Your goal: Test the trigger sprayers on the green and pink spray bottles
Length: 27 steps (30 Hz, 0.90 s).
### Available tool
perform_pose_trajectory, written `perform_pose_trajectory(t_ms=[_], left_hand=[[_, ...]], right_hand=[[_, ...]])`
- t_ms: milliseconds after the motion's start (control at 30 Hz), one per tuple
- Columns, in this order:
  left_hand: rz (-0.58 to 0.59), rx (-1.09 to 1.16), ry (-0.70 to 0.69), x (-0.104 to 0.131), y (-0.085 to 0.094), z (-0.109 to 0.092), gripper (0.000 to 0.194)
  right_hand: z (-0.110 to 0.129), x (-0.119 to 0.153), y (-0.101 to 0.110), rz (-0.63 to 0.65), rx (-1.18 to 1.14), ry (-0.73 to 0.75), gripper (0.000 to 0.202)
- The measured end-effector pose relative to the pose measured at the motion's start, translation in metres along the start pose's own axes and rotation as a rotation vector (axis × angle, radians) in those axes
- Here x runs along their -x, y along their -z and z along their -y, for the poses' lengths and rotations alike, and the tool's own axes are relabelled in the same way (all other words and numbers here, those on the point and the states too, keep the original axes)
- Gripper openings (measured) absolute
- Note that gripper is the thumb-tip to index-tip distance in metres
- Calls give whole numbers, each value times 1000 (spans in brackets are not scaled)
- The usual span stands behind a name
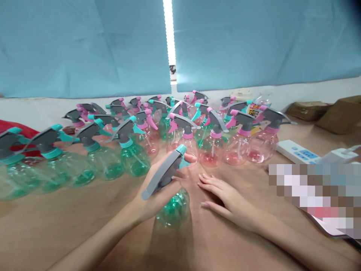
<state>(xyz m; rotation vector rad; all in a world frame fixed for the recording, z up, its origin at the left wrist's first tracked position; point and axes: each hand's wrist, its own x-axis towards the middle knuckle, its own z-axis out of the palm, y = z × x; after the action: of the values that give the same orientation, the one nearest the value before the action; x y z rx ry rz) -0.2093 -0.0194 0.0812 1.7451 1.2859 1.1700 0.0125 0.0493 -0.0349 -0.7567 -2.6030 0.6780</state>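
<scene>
Green spray bottle [176, 212], neck-gripped in the left hand [160, 196], is in front of the bottle rows [135, 163], right hand [232, 201] empty, fingers relaxed, so imo it's mid-handling and the next move needs a steady hold.

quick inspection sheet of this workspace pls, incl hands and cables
Surface: brown table, its far side crowded with bottles
Job's things: green spray bottle in hand; more green bottles and pink bottles beyond
Clutter: cardboard boxes, white power strip; one object at right pixelated
Hands: left hand around the spray bottle; right hand open, holding nothing
Cables: dark cable at right edge
Surroundings: blue sheet, lit light strip, white wall
</scene>
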Motion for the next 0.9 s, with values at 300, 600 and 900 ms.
perform_pose_trajectory(t_ms=[300,600,900], left_hand=[[-25,-31,28,-2,-2,-1,41],[-68,-71,-23,-3,-3,-2,38],[-96,-162,49,2,0,-3,12]], right_hand=[[1,0,1,-5,-9,3,56],[2,0,2,-11,-34,-1,55],[1,1,2,-6,-38,-7,54]])
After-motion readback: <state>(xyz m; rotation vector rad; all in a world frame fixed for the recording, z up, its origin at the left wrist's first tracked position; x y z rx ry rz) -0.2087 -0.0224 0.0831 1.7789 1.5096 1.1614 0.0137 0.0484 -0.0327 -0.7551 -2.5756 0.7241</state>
